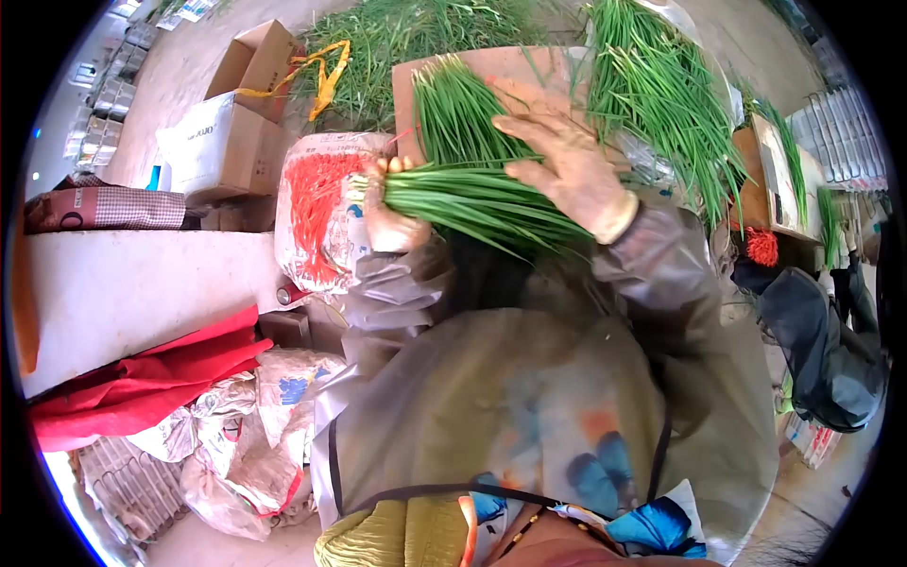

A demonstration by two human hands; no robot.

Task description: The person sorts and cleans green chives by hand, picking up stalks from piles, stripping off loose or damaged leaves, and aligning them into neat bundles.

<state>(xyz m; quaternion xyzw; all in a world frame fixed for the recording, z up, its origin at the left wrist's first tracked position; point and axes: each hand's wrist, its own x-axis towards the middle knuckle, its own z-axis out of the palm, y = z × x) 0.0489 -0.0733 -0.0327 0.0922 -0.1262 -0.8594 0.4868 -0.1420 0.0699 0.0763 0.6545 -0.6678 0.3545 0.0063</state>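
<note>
My left hand [393, 213] is closed round the pale stem ends of a bunch of green chives [482, 194], whose leaves stretch to the right across my front. Fingers extended, my right hand [567, 170] is open over the leafy part of that bunch; whether the palm touches the leaves, I cannot tell. Just beyond, a second pile of chives [463, 109] lies on a brown board [529, 80]. Left of my left hand, many red ties [321, 208] are spread on a printed sack [368, 151].
A large heap of chives [652, 104] lies at the right, and loose grassy leaves [397, 38] cover the floor ahead. Cardboard boxes [255, 151] stand at the left beyond a white surface [142, 283]. Red cloth [161, 378] and plastic sacks [255, 444] are lower left.
</note>
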